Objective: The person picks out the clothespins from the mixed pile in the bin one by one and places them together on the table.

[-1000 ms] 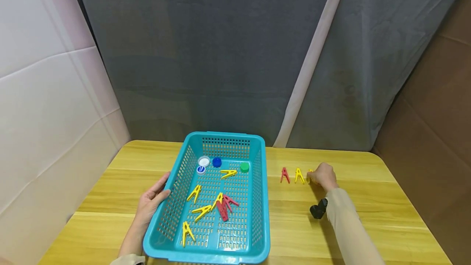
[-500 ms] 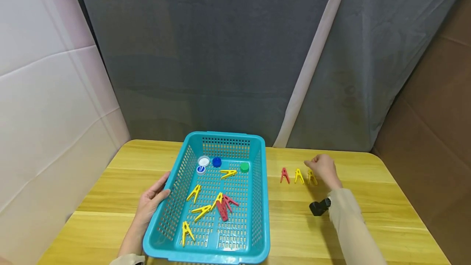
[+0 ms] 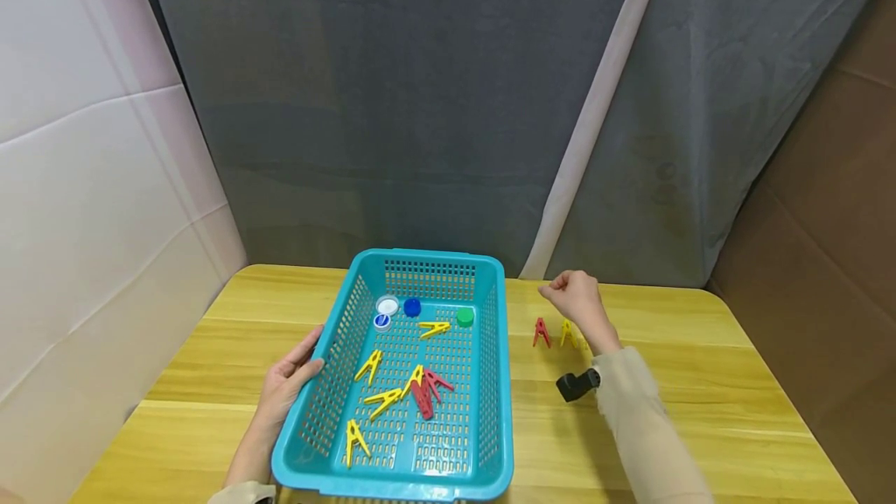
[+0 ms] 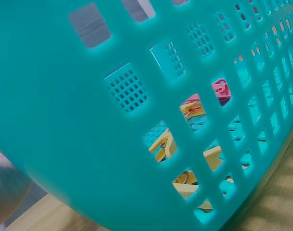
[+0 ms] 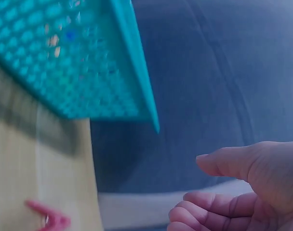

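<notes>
A turquoise plastic basket [image 3: 498,379] stands on the wooden table. My left hand [image 3: 283,383] holds its left side, thumb at the rim; the fingertips are partly hidden. Inside lie several yellow clothespins [image 3: 355,439], red clothespins [image 3: 422,399] and bottle caps [image 3: 412,307]. Right of the basket, my right hand [image 3: 575,298] is above the table with fingers loosely bent and nothing between them; thumb and fingers stand apart in the right wrist view. Just below it are a red clothespin [image 3: 541,332] and a yellow clothespin [image 3: 567,330] in a row, another yellow one mostly hidden behind the wrist.
The wooden table [image 3: 728,395] ends at a grey curtain [image 3: 420,99] behind the basket. A pale panel [image 3: 105,216] rises on the left and a brown one [image 3: 826,239] on the right. A black wrist camera [image 3: 577,386] hangs beneath the right sleeve.
My right hand has let go of the yellow clothespin at the row's right end, then risen and moved left toward the basket. The left hand and basket have stayed put.
</notes>
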`<state>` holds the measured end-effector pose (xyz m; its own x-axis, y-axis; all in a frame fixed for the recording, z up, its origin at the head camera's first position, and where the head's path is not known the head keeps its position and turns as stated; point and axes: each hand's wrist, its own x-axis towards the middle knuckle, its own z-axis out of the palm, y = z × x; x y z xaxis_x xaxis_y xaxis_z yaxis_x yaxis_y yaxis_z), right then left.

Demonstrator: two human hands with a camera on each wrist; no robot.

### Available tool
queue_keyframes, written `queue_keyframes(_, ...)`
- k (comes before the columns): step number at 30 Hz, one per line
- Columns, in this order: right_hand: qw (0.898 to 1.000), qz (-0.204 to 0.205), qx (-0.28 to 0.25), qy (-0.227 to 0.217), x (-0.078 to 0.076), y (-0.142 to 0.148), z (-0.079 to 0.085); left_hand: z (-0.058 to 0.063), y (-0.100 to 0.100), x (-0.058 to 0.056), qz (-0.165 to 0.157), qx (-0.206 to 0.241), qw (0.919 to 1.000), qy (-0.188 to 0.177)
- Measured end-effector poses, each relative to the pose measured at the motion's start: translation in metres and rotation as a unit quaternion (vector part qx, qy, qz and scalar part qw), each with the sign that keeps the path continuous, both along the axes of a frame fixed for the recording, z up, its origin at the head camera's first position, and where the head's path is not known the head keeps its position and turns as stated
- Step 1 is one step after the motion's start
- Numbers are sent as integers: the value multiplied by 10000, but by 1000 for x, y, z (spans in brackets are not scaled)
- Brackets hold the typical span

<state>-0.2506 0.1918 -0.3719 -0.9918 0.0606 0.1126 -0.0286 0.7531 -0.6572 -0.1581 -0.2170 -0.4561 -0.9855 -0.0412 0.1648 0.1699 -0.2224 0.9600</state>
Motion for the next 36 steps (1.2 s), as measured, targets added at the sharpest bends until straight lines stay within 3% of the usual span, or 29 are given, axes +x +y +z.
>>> queue_keyframes(6, 9993, 254, -279, 32, -1, -31, 12, 0, 0, 0, 61, -13, 10000, 53)
queue_keyframes(13, 9991, 368, -122, 147, -1, -67, 24, 0, 0, -1, 76, -87, 9999, 49)
queue_keyframes(19, 9969, 731, -230, 177, -2, -95, 29, 1, 0, 0, 96, -160, 9998, -77)
queue_keyframes(27, 9927, 1187, -205, 25, 0, -133, 26, 1, 0, -1, 157, -133, 9998, -70)
queue_keyframes(36, 9836, 1769, 60, -356, 6, -172, 9, 0, 1, -2, 125, -111, 9999, 4)
